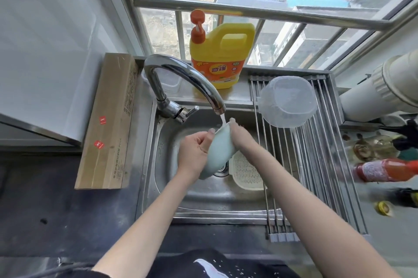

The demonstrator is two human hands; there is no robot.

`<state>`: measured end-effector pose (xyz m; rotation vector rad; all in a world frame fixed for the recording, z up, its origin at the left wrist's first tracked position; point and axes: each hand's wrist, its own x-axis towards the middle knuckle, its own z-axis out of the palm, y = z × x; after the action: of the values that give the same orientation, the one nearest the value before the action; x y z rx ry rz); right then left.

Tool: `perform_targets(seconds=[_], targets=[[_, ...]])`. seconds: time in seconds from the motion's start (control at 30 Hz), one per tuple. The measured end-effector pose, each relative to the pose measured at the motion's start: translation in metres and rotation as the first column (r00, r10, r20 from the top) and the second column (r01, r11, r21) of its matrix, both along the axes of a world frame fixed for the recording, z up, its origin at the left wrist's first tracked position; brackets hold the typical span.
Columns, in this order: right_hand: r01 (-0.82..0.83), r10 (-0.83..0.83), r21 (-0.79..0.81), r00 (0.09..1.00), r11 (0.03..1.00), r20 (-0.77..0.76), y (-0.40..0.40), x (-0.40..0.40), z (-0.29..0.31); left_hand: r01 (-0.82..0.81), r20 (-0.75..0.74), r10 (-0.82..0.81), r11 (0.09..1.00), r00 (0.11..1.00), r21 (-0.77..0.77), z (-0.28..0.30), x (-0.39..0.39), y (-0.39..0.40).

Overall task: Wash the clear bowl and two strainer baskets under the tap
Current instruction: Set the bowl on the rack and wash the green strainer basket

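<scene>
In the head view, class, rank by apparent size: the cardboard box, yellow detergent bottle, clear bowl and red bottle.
1. cardboard box
2. yellow detergent bottle
3. clear bowl, nearly the detergent bottle's size, so this pair is unsure
4. red bottle, blurred and cut by the frame edge

Both forearms are bare to the elbow, no sleeves, watch or rings showing; the left hand (194, 151) and right hand (237, 136) are ungloved; a black garment (203, 264) with a white marking covers the torso
</scene>
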<state>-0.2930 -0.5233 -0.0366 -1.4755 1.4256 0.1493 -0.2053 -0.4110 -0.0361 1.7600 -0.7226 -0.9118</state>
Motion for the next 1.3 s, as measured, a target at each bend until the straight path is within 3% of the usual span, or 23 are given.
perform_targets(seconds=[0.07, 0.17, 0.23, 0.33, 0.43, 0.53, 0.57, 0.63, 0.73, 0.83, 0.97, 1.03, 1.17, 1.3], targets=[[0.157, -0.193, 0.219, 0.969, 0.963, 0.153, -0.006, -0.001, 0.003, -0.002, -0.08, -0.003, 0.998, 0.997, -0.063, 0.008, 0.008, -0.001], [0.141, -0.3, 0.444, 0.902, 0.885, 0.311, -0.01, -0.011, 0.006, -0.046, -0.315, -0.001, 0.989, 0.949, -0.14, 0.019, 0.023, -0.004], [0.123, -0.349, 0.481, 0.841, 0.868, 0.414, -0.014, -0.019, 0.0, -0.059, -0.396, 0.004, 0.99, 0.918, -0.127, 0.019, 0.027, -0.003], [0.124, -0.315, 0.384, 0.815, 0.915, 0.487, -0.017, -0.026, -0.01, 0.104, -0.275, -0.117, 0.993, 0.954, -0.063, 0.012, 0.036, -0.001], [0.12, -0.214, 0.249, 0.895, 0.961, 0.393, -0.019, -0.029, -0.007, 0.337, -0.265, -0.296, 0.934, 0.918, 0.122, 0.017, 0.043, -0.005], [0.158, -0.173, 0.078, 0.952, 0.984, 0.254, -0.023, -0.025, -0.002, 0.494, -0.369, -0.417, 0.858, 0.831, 0.143, 0.026, 0.041, -0.012], [0.197, -0.201, 0.043, 0.955, 0.98, 0.219, -0.025, -0.023, -0.002, 0.474, -0.388, -0.4, 0.874, 0.83, 0.112, 0.027, 0.038, -0.014], [0.276, -0.293, 0.146, 0.948, 0.95, 0.119, -0.029, -0.019, -0.004, 0.352, -0.384, -0.306, 0.934, 0.871, 0.054, 0.026, 0.031, -0.018], [0.229, -0.252, 0.32, 0.967, 0.919, 0.03, -0.028, -0.02, 0.0, 0.278, -0.22, -0.266, 0.96, 0.939, 0.023, 0.018, 0.016, -0.017], [0.146, -0.153, 0.194, 0.988, 0.97, 0.025, -0.032, -0.017, 0.008, 0.205, -0.203, -0.199, 0.979, 0.959, 0.01, 0.009, 0.013, -0.014], [0.102, -0.102, -0.01, 0.982, 0.995, -0.157, -0.039, -0.007, 0.019, 0.139, -0.252, -0.154, 0.988, 0.956, -0.073, 0.007, 0.016, -0.011], [0.074, -0.078, -0.038, 0.991, 0.997, -0.112, -0.038, -0.01, 0.021, 0.095, -0.318, -0.125, 0.99, 0.94, -0.109, 0.011, 0.017, -0.011], [0.184, -0.292, 0.401, 0.929, 0.897, 0.226, -0.021, -0.026, 0.011, 0.049, -0.346, -0.08, 0.994, 0.935, -0.097, 0.013, 0.027, -0.013], [0.185, -0.375, 0.579, 0.899, 0.794, 0.227, -0.018, -0.033, 0.001, 0.086, -0.363, -0.11, 0.993, 0.925, -0.082, 0.012, 0.032, -0.007]])
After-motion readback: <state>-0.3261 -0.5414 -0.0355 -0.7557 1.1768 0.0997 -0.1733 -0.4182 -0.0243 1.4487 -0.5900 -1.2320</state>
